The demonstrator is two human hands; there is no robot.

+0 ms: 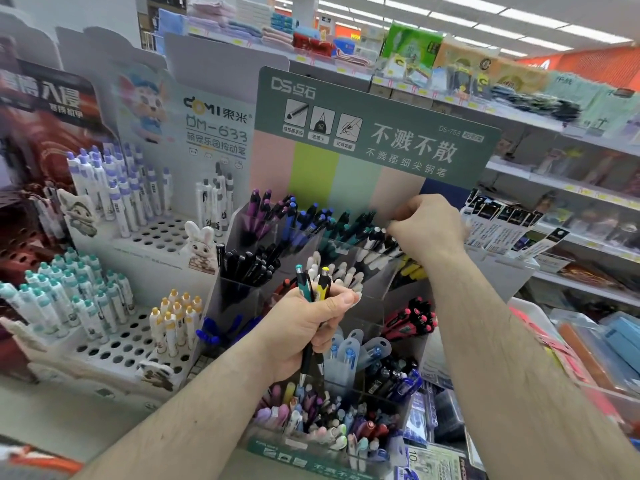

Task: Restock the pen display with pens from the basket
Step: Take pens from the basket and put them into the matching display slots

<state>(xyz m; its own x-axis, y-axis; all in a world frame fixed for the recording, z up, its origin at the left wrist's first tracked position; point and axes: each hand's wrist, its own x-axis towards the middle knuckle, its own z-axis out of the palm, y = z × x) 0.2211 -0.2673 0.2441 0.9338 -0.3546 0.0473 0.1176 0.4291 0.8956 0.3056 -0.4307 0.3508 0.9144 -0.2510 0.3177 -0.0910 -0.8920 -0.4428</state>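
A tiered clear pen display [375, 287] with a green header card [374, 133] stands in front of me, its compartments holding purple, blue, teal, white, black, yellow and red pens. My left hand [311, 323] grips a small bunch of pens [313, 287], among them a teal one and a yellow one, upright before the middle tier. My right hand [427, 225] reaches to the top tier's right end, its fingers curled at the white-topped pens [379, 237]; whether it pinches one is blurred. No basket is in view.
A white holed pen stand [114, 351] with purple, teal and yellow capped pens stands at left. Shelves of packaged stationery [585, 216] run along the right. Mixed pens fill the lowest front tray [322, 424].
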